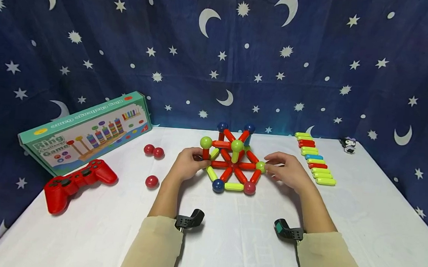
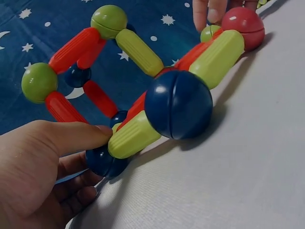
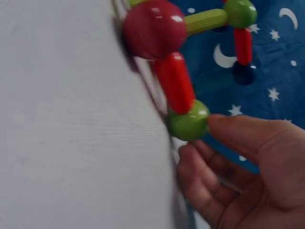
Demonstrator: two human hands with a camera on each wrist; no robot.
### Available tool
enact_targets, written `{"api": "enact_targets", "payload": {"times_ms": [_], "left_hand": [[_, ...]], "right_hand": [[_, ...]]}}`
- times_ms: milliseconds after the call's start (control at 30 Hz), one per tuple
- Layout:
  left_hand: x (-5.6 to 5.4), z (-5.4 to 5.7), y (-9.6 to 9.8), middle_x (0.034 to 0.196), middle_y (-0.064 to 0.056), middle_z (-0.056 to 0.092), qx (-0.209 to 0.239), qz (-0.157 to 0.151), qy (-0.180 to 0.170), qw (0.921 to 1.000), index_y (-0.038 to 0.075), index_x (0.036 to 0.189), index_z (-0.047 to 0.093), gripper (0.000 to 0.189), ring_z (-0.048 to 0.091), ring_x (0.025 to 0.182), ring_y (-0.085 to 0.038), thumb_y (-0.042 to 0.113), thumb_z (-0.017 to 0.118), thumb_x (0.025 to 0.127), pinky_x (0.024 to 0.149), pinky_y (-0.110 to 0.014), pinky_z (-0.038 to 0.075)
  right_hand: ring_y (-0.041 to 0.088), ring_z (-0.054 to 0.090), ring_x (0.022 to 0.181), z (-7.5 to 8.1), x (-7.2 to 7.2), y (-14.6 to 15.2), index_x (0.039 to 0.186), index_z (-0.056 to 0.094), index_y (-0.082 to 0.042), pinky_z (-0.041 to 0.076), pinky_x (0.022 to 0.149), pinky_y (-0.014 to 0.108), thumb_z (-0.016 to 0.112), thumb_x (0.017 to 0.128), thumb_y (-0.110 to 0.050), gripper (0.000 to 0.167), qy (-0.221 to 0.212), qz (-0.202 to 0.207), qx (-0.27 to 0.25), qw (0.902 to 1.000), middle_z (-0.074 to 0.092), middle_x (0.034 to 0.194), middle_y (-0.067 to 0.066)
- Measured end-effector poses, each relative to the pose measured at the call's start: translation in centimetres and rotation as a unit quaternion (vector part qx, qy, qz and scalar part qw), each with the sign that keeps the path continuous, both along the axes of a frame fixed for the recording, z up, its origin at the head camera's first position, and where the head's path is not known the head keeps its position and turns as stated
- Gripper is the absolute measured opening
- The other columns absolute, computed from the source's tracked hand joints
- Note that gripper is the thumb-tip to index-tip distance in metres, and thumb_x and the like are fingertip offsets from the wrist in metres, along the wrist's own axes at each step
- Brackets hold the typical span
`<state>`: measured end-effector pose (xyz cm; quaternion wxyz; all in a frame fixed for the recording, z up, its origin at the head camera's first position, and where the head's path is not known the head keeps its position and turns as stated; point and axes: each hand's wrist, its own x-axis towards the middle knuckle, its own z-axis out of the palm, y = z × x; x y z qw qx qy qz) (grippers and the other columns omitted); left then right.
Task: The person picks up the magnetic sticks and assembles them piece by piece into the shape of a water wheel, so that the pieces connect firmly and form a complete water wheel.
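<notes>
Model: rods and balls joined, at the middle of the white table, between the two hands; red rods meet at its hub.
Left hand: narrow grip, thumb and fingers around the blue left corner ball; the thumb tip lies by the end of a yellow rod.
Right hand: narrow grip, thumb and fingertips pinching the green right corner ball.
Front edge: a yellow bar linking a blue ball to a red ball.
Upper part: two green balls, left and middle, with a red rod between; two blue balls, one here, sit high at the rear.
Loose balls: three red, left of the model, two side by side and one nearer.
Loose rods: a row of yellow, red and blue, beyond the right hand; a small figure stands to its right.
Far left: a game box, a red controller just before it.
Backdrop: blue cloth, moons and stars.
Wrists: a black device on each, left and right.
</notes>
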<state>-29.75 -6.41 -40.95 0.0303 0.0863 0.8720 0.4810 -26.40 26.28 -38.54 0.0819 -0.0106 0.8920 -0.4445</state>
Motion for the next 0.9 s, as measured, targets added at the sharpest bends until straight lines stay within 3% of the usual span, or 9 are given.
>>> {"api": "enact_targets", "payload": {"times_ms": [167, 400, 633, 900], "left_hand": [[0.0, -0.2, 0.0, 0.107, -0.011, 0.073, 0.01, -0.003, -0.008, 0.9999, 0.006, 0.112, 0.075, 0.025, 0.062, 0.1, -0.027, 0.019, 0.078, 0.09, 0.096, -0.043, 0.052], [0.0, -0.3, -0.2, 0.108, -0.011, 0.073, 0.023, 0.001, -0.015, 0.9996, 0.006, 0.112, 0.076, 0.025, 0.061, 0.103, -0.028, 0.018, 0.077, 0.09, 0.1, -0.045, 0.051], [-0.2, -0.3, -0.1, 0.11, -0.01, 0.073, 0.029, -0.002, -0.03, 0.9991, 0.008, 0.114, 0.076, 0.027, 0.061, 0.105, -0.028, 0.02, 0.078, 0.09, 0.103, -0.046, 0.05], [-0.4, -0.3, -0.3, 0.112, -0.011, 0.073, 0.036, 0.0, -0.044, 0.9984, 0.007, 0.115, 0.076, 0.029, 0.061, 0.107, -0.029, 0.02, 0.079, 0.089, 0.105, -0.047, 0.049]], "right_hand": [[0.034, 0.066, 0.111, 1.4, 0.7, 2.3, 0.138, 0.062, -0.004, 0.06, 0.081, 0.032, 0.068, 0.099, -0.019, 0.042, 0.018, 0.009, 0.029, 0.9994, 0.065, 0.134, 0.024], [0.043, 0.062, 0.117, 3.3, 2.0, 6.4, 0.137, 0.062, -0.001, 0.053, 0.092, 0.05, 0.067, 0.097, -0.017, 0.043, 0.033, 0.004, 0.139, 0.9898, 0.065, 0.132, 0.028], [0.052, 0.047, 0.123, 4.6, 4.0, 10.2, 0.142, 0.055, 0.0, 0.048, 0.087, 0.056, 0.066, 0.095, -0.019, 0.052, -0.056, -0.074, 0.183, 0.9788, 0.05, 0.144, 0.033], [0.052, 0.045, 0.121, 3.9, 4.1, 11.2, 0.139, 0.056, 0.002, 0.047, 0.087, 0.061, 0.068, 0.092, -0.016, 0.052, -0.114, -0.072, 0.195, 0.9714, 0.05, 0.141, 0.036]]}}
